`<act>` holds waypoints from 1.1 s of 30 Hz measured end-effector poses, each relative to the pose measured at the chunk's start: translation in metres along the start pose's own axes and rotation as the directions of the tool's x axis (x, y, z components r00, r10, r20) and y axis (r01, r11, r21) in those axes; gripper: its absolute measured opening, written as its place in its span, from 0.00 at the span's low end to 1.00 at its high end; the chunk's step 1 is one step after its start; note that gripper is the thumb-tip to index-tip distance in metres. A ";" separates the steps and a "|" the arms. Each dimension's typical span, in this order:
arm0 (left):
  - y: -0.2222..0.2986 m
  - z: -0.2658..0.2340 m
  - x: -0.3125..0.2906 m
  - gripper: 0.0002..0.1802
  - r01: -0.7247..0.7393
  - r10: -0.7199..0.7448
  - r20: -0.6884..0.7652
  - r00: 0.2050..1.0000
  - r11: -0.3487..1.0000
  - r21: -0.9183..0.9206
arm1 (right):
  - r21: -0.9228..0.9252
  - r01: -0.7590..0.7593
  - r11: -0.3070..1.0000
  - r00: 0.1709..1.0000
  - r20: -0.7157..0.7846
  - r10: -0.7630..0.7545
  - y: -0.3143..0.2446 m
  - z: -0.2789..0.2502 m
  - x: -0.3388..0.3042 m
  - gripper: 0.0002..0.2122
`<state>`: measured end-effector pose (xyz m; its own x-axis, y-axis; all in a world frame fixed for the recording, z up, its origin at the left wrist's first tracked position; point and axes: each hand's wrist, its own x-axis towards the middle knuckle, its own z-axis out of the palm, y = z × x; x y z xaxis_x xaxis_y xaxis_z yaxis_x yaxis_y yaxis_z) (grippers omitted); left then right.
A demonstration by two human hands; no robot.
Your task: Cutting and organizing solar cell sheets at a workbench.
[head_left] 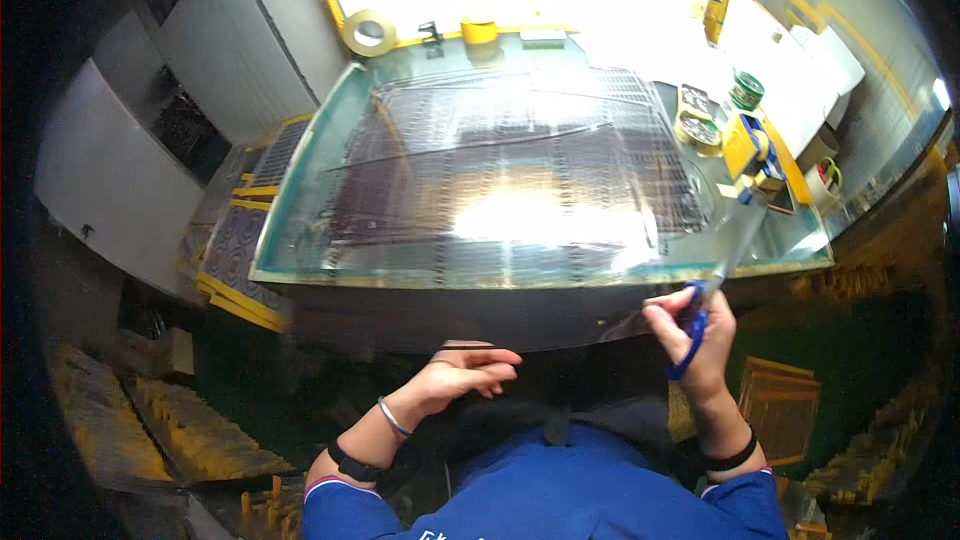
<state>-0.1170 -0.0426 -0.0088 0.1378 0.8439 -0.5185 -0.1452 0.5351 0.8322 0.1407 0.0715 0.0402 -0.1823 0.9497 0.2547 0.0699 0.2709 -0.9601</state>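
In my right hand (705, 350) is a pair of scissors (690, 335) with blue handles. Their blurred blades point up and away over the right front corner of the table. My left hand (465, 372) is just in front of the table edge, fingers stretched to the right and slightly apart. A thin dark line crosses the back of that hand; I cannot tell whether it is the edge of a sheet. On the glass-topped table (290, 230) lies a large glossy, see-through sheet (480, 170) with dark grid rows, reflecting bright light.
A tape roll (369, 33) and a yellow roll (479, 30) stand at the back. To the right are a yellow and blue tape dispenser (748, 148), a green tin (746, 90) and an open box of small parts (697, 120). Grey cabinets (120, 140) stand left.
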 end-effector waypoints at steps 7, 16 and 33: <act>-0.045 -0.115 -0.040 0.10 -0.336 0.056 -0.477 0.877 0.780 -0.527 | -0.017 0.230 0.973 0.956 -0.185 -0.229 0.017 -0.028 0.005 0.11; 0.013 -0.108 -0.100 0.24 -0.455 0.159 -0.505 0.848 0.706 -0.542 | -0.158 0.187 0.970 0.947 -0.234 -0.221 0.035 -0.061 -0.002 0.11; 0.158 -0.047 -0.072 0.19 -0.225 0.861 -0.229 0.455 0.360 0.905 | -0.192 0.438 0.878 0.815 -0.327 -0.478 0.009 -0.105 0.003 0.13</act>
<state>-0.1956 -0.0168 0.1513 -0.2863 0.8536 0.4352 0.8037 -0.0334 0.5941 0.2438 0.0931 0.0443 0.1390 0.6959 0.7045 0.1694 0.6842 -0.7093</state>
